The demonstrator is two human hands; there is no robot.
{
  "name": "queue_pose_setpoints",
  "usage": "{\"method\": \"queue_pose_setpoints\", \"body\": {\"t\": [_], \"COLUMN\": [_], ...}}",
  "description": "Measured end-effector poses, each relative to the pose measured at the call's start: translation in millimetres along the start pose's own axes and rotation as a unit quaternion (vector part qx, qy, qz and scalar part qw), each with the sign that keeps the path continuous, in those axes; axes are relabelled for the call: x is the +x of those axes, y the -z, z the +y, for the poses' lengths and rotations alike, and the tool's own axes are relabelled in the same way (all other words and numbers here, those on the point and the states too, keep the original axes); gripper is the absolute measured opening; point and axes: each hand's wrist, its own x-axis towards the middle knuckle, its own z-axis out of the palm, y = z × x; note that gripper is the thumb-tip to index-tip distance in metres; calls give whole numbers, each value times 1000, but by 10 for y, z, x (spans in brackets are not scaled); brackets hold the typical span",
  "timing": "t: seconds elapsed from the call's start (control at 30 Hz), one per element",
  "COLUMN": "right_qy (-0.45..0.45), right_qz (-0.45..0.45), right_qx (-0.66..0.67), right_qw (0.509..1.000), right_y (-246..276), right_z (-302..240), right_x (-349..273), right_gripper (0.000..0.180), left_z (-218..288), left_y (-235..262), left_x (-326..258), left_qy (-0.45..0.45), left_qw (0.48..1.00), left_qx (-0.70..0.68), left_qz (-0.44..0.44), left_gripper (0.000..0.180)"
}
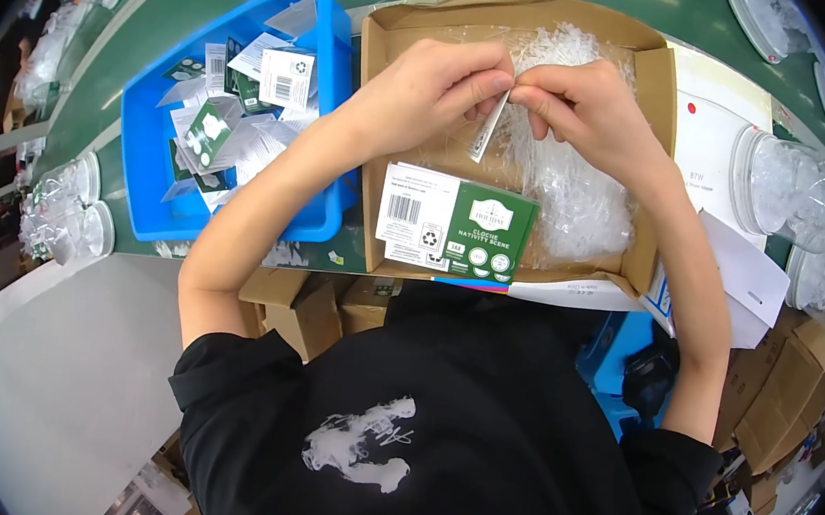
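Small white tag [488, 127], thin, edge-on, perhaps card, pinched between both hands, left [430, 88], right [589, 110], above cardboard box [643, 171]

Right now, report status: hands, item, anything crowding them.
Left hand and right hand both pinching a small white tag over the cardboard box. Green-and-white cards stacked at the box's near edge. Blue bin alongside, apart.

Left of the hands sits a blue bin [148, 144] of packaged cards; clear plastic domes [801, 193] stand right, on the green surface [156, 19].
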Motion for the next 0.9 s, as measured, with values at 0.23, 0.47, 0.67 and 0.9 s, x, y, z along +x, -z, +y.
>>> {"method": "queue_pose_setpoints", "body": {"t": [0.23, 0.47, 0.67, 0.9], "right_qy": [79, 55, 123, 196], "right_qz": [184, 253, 236, 164], "right_qx": [2, 77, 154, 81], "right_qw": [980, 963, 952, 963], "right_y": [-42, -20, -11, -33], "right_z": [93, 112, 43, -31], "right_x": [43, 36, 3, 21], "right_gripper": [12, 12, 13, 13], "left_z": [8, -111, -92, 29], "left_y": [-18, -52, -33, -48], "left_x": [0, 17, 13, 4], "left_qy": [12, 1, 20, -32], "left_qw": [996, 986, 980, 986], "left_qx": [-11, -43, -83, -81], "left_qz": [86, 163, 178, 146], "left_gripper": [17, 14, 9, 10]}}
